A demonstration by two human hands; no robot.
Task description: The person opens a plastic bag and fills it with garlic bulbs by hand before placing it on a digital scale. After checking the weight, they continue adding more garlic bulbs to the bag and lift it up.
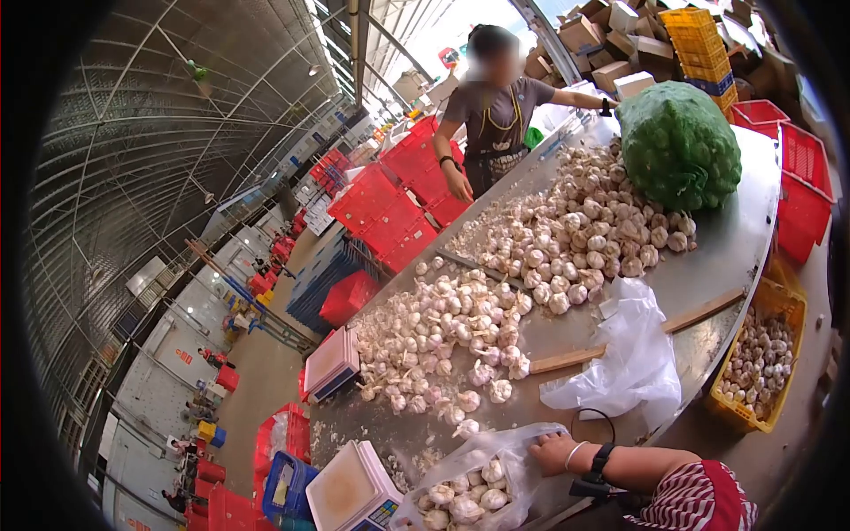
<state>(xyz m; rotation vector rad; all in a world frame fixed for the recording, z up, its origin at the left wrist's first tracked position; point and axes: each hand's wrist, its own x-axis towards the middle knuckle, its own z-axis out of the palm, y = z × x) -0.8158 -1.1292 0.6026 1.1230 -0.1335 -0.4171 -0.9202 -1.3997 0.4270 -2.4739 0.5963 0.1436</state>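
My right hand (551,451) comes in from the lower right, its fingers curled on the edge of a clear plastic bag (531,485). White garlic bulbs (467,506) lie inside this bag. My left hand is not in view. Beside the bag is a white scale (354,488). Beyond it, a pile of garlic (434,327) lies on the metal table (558,332). An empty-looking crumpled plastic bag (629,354) rests over a wooden strip (567,358), just beyond my right hand.
Across the table stands a person (496,115), one arm reaching to a green net sack (677,146) near a larger garlic pile (575,221). Another scale (333,361) sits at the table's left edge. A yellow crate (792,376) holds garlic at right; red crates (376,208) stand behind.
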